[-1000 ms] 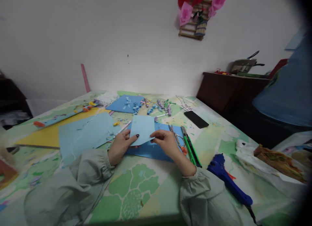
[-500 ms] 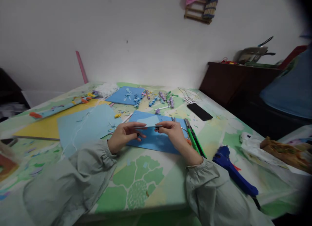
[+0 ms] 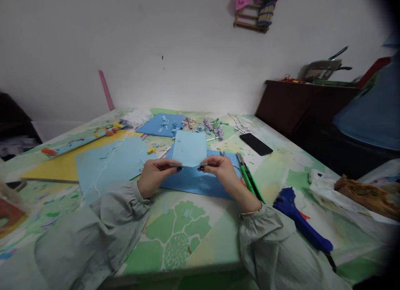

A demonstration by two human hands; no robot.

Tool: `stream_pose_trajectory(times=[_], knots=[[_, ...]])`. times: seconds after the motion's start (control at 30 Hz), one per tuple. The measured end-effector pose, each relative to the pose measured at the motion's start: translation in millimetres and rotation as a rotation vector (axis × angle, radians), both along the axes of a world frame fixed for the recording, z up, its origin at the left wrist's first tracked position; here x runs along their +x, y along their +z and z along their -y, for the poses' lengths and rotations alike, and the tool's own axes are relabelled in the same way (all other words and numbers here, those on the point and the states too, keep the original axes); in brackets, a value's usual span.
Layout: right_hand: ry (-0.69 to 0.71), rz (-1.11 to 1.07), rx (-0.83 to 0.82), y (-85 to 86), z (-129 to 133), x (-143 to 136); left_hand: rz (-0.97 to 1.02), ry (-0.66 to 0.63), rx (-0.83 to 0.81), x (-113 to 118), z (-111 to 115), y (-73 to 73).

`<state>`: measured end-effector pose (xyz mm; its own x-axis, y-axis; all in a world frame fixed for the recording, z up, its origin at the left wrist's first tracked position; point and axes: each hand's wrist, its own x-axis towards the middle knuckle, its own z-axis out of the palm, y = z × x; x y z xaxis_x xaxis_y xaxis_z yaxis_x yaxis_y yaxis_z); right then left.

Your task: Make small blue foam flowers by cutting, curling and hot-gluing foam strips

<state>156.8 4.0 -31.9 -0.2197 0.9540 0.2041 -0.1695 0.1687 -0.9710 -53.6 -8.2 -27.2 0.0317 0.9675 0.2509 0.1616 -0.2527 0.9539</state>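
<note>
A light blue foam sheet piece [image 3: 189,147] is held up between my two hands, its broad face tilted toward me. My left hand [image 3: 158,176] pinches its near left corner between thumb and fingers. At the near right corner, my right hand [image 3: 220,172] pinches it the same way. Beneath the hands lies a darker blue sheet [image 3: 200,185] on the table. Scissors [image 3: 236,167] rest partly hidden behind my right hand, and a green utility knife [image 3: 251,178] lies just right of it.
A large light blue sheet [image 3: 106,165] overlaps a yellow sheet [image 3: 50,167] at left. Small coloured foam pieces [image 3: 206,125] are scattered at the back. A black phone [image 3: 256,143], a blue glue gun [image 3: 301,223] and wrapped food [image 3: 365,194] lie to the right.
The light blue piece has tipped up from nearly edge-on, so its broad face now shows. My left fingers have closed onto its corner; my right hand keeps its pinch.
</note>
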Motion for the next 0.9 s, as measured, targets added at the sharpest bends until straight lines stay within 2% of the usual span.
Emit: stream_pose_trajectory(times=[0.2, 0.6, 0.9], knots=[[0.014, -0.073, -0.020, -1.7, -1, 1, 0.198, -0.006, -0.106, 0, -2, -5.0], [-0.016, -0.112, -0.038, -3.4, 2, -3, 0.109, 0.150, -0.057, -1, -2, -7.5], [-0.124, -0.104, -0.071, -1.2, 3, -6, 0.449, 0.103, -0.234, 9, 0, -3.2]])
